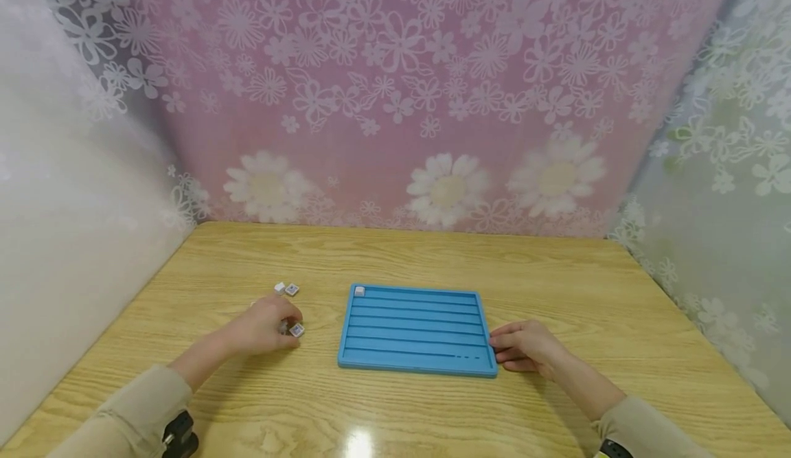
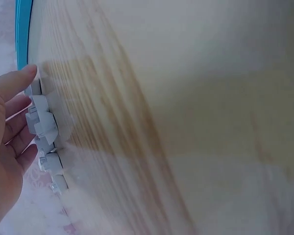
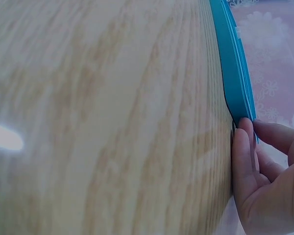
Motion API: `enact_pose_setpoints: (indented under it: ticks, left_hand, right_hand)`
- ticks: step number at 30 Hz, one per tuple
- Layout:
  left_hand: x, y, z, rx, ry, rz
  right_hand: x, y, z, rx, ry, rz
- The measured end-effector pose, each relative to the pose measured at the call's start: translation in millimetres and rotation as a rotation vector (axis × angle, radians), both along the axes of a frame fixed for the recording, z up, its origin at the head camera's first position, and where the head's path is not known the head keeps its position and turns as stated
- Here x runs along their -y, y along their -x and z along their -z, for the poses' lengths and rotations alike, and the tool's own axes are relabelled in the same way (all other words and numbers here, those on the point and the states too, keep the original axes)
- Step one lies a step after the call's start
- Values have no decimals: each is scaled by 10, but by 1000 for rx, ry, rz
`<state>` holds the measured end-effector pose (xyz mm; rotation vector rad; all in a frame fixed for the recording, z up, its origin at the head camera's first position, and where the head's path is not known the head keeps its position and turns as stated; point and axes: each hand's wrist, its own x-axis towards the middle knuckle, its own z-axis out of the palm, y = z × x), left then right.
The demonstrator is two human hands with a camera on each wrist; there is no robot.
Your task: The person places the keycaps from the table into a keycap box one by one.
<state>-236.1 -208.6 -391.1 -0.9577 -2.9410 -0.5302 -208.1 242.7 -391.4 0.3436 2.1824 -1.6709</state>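
Small white keycaps lie on the table left of a blue ridged tray (image 1: 410, 371). My left hand (image 1: 262, 326) curves loosely over some of them, with a keycap (image 1: 297, 330) between thumb and fingers, its hollow side showing. In the left wrist view the thumb and fingertips are right at a row of keycaps (image 2: 44, 125), and the fingers (image 2: 19, 139) are spread and fairly straight. My right hand (image 1: 534, 348) touches the tray's right edge with nearly straight fingertips. One keycap (image 1: 360, 292) sits in the tray's top left corner.
Two more keycaps (image 1: 286, 289) lie just beyond the left hand. The wooden table (image 1: 408, 417) runs back to a pink flowered curtain (image 1: 395, 101). Pale curtains hang at the left (image 1: 80, 204) and right (image 1: 729, 204).
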Motion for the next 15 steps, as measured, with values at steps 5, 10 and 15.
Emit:
enact_pose_setpoints:
  ticks: [5,10,15]
  left_hand:
    - [-24,9,14,-35,29,16]
    - [-44,28,34,-51,37,44]
    - [-51,39,34,-65,30,57]
  right_hand:
    - [-2,1,3,7,-8,15]
    - [-6,-2,3,5,-9,16]
    - [-6,-9,1,3,-7,15]
